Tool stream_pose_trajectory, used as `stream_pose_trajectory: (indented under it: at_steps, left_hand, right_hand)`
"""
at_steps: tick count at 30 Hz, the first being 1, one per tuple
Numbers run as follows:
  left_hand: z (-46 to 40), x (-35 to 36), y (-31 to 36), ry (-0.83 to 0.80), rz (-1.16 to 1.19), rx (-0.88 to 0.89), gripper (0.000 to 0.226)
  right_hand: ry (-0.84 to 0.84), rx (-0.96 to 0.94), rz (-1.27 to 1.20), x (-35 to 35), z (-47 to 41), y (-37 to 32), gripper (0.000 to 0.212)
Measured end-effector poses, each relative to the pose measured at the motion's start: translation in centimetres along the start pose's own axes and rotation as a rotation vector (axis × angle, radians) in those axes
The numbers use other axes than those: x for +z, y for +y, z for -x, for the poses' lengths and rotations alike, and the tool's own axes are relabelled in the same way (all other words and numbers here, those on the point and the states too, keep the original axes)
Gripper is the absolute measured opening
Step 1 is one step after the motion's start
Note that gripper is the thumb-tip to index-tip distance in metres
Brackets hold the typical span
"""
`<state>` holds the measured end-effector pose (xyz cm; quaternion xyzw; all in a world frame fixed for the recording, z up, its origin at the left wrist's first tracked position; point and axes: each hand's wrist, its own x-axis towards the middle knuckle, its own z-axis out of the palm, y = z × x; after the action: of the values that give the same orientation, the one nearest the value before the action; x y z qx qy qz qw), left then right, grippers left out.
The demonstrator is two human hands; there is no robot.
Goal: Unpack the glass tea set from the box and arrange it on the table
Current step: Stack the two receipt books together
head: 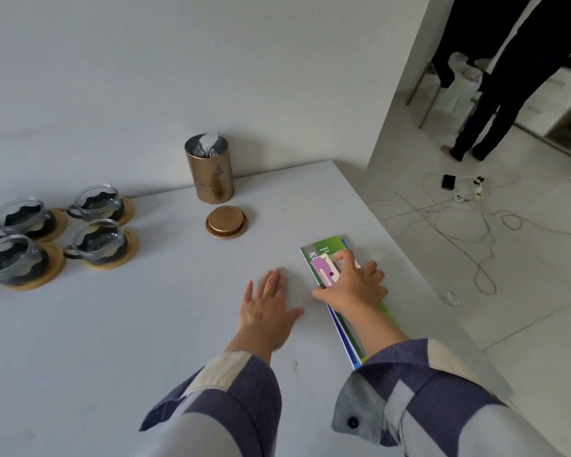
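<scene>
Table (112, 341), white, fills the view; its right edge runs diagonally from behind the tin to the lower right, with floor and loose cables beyond. Flattened box (323, 258), green and blue, lies near that edge, one long side roughly parallel to it. Right hand (353, 285) presses on the box, fingers spread and curled over its top, thumb at the near-left edge; whether it grips or only holds the box down cannot be told. Left hand (271, 308) rests flat on the bare table just beside the box, fingers extended, holding nothing. Tin (210, 169), open and upright at the back, has a foil bag showing; its lid (226, 222) lies just in front. Four glass cups (99, 239) on wooden coasters stand grouped at far left, well apart from both hands. Risk: a push rightward would likely slide the box off the edge. Open room lies centre and foreground.
</scene>
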<state>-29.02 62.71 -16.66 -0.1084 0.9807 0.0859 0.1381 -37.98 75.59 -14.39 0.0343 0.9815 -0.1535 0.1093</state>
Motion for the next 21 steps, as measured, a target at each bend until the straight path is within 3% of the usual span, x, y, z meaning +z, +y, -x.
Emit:
stream_pose_trajectory:
  at_steps: [8, 13, 21]
  left_hand:
    - [-6.5, -1.9, -2.5, 0.233, 0.058, -0.084, 0.061]
    - [-9.0, -0.5, -3.3, 0.341, 0.146, -0.107, 0.069]
    - [-9.4, 0.1, -3.9, 0.385, 0.192, -0.078, 0.066]
  right_hand:
    - [-0.046, -0.114, -0.088, -0.3, -7.2, -7.1, 0.066]
    - [-0.046, -0.14, -0.115, 0.2, -12.8, -12.1, 0.064]
    - [-0.076, -0.195, -0.052, 1.7, -16.5, -17.9, 0.076]
